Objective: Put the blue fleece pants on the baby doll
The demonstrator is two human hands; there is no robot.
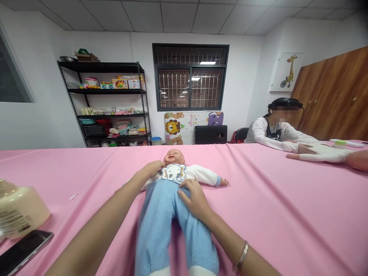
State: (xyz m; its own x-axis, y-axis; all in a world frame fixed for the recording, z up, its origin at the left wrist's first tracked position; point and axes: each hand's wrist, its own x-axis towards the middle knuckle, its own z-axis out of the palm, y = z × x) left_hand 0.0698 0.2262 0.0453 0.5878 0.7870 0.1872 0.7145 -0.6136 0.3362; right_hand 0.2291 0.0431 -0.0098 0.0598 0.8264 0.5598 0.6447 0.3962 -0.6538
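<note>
A baby doll point(174, 156) lies on its back on the pink-covered table point(94, 168), its head away from me. It wears a fleece romper point(156, 207) with white sleeves, an elephant face on the chest and blue legs. My left hand point(154, 168) is at the doll's shoulder and collar, fingers closed together on the edge of the romper; the fingertips are partly hidden. On the romper's waist rests my right hand point(196, 197), thumb and fingers apart, holding nothing. The doll's one arm stretches out to the right, while my left arm partly covers the other.
At the left stand a cream pump bottle point(25, 207) and a phone point(24, 251); a small white strip point(74, 196) lies nearby. Across the table at right sits a person point(267, 128), hands at another white-sleeved arm. A black shelf point(106, 91) stands behind.
</note>
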